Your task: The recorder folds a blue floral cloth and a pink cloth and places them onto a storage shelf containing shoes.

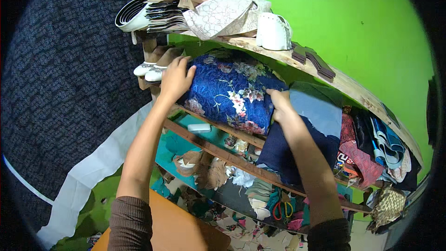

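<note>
A thick bundle of shiny blue fabric with pink and white flowers [232, 94] sits on the middle shelf, directly below the top board. My left hand [176, 78] grips its left end, fingers over the upper edge. At the other end, my right hand [280, 102] holds the bundle's edge, thumb on the front and the other fingers mostly hidden. Just left of my left hand are white-toed shoes [151, 70]. Folded dark navy cloth [297, 151] and a grey-blue piece [316, 107] lie beside and below my right hand.
The top wooden shelf [344, 81] carries stacked black and tan pieces [167, 11], patterned cream material [223, 14] and a white curved piece [273, 31]. Coloured fabrics [367, 144] fill the right. Red-and-yellow-handled scissors [282, 210] lie lower down among scraps. An orange surface [176, 225] stands near me.
</note>
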Action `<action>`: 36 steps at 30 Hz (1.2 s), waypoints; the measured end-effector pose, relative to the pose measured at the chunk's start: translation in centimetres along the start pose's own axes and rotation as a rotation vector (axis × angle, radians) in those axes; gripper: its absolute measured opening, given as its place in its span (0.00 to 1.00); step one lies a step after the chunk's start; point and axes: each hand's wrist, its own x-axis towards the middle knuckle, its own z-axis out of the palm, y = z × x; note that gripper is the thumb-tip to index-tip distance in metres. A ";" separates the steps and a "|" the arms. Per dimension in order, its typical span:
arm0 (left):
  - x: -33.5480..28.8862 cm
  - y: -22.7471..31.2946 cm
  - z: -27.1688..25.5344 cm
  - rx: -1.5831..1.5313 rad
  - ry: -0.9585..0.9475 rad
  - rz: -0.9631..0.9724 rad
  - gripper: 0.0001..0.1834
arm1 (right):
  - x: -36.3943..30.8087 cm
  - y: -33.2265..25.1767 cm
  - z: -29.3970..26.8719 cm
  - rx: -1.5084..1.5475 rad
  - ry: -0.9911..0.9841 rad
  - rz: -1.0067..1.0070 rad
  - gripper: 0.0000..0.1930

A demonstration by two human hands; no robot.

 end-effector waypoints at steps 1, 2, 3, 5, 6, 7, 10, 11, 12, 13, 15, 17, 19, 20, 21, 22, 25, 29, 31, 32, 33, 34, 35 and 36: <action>-0.2 -0.2 -0.9 0.004 -0.001 0.057 0.23 | -2.0 -1.2 1.4 -0.163 -0.036 -0.064 0.40; -0.5 -0.2 -2.2 0.014 -0.002 0.112 0.23 | -5.3 -3.5 2.9 -0.323 -0.079 -0.135 0.38; -0.4 1.4 -2.2 -0.026 -0.107 0.094 0.23 | -6.6 -5.2 2.8 -0.513 -0.010 -0.250 0.38; -0.4 3.7 -1.5 0.056 -0.135 0.145 0.25 | -7.1 -8.0 3.4 -0.693 -0.088 -0.355 0.36; -0.2 4.6 -1.2 0.073 -0.154 0.165 0.25 | -7.3 -8.8 4.7 -0.957 -0.043 -0.426 0.33; -0.3 4.7 -0.5 0.080 -0.162 0.164 0.26 | -7.9 -8.1 6.5 -1.098 0.018 -0.466 0.29; -1.1 4.7 2.0 0.073 -0.139 0.146 0.24 | -7.2 -3.1 9.0 -1.310 0.146 -0.598 0.26; -1.4 4.6 2.3 0.084 -0.144 0.149 0.24 | -7.5 -2.5 9.4 -1.369 0.088 -0.442 0.27; -1.7 4.6 2.5 0.096 -0.148 0.153 0.23 | -7.7 -2.0 9.4 -1.357 0.111 -0.427 0.27; -2.2 4.6 2.8 0.141 -0.138 0.169 0.23 | -7.8 -1.5 9.3 -1.355 0.111 -0.417 0.26; -2.6 4.2 2.9 0.146 -0.158 0.165 0.23 | -7.8 -1.0 9.3 -1.348 0.102 -0.412 0.26; -3.1 3.9 2.8 0.155 -0.180 0.152 0.23 | -8.2 -0.7 9.5 -1.377 0.117 -0.426 0.26; -3.2 4.1 2.6 0.181 -0.192 0.143 0.24 | -8.3 -0.5 9.6 -1.371 0.123 -0.447 0.26; -3.2 4.4 2.4 0.225 -0.194 0.151 0.24 | -8.4 -0.5 9.4 -1.368 0.139 -0.464 0.26; -3.3 4.8 2.2 0.243 -0.166 0.155 0.24 | -8.7 -0.5 9.2 -1.359 0.146 -0.472 0.26; -3.5 5.3 1.9 0.259 -0.143 0.159 0.25 | -8.8 -0.4 8.8 -1.356 0.134 -0.473 0.26; -5.1 6.5 -0.2 0.329 -0.138 0.150 0.25 | -10.4 -0.4 7.7 -1.383 0.137 -0.512 0.27; -9.9 7.7 -4.5 0.422 -0.162 0.143 0.24 | -16.8 0.9 5.6 -1.377 0.059 -0.770 0.27; -13.3 9.5 -6.7 0.488 -0.205 0.093 0.23 | -20.5 1.8 4.3 -1.299 -0.048 -0.833 0.25; -15.2 10.7 -7.4 0.497 -0.251 0.062 0.23 | -21.9 2.5 3.3 -1.275 -0.098 -0.843 0.24; -17.3 11.9 -7.9 0.499 -0.278 0.057 0.23 | -22.9 3.7 2.3 -1.251 -0.122 -0.857 0.25; -19.6 12.8 -9.1 0.512 -0.308 0.044 0.23 | -24.2 5.1 1.8 -1.218 -0.159 -0.873 0.25; -21.7 13.8 -9.9 0.524 -0.358 0.008 0.23 | -25.5 6.0 1.1 -1.200 -0.219 -0.844 0.25; -23.7 14.8 -10.8 0.513 -0.346 -0.039 0.23 | -26.5 7.4 0.7 -1.196 -0.256 -0.844 0.25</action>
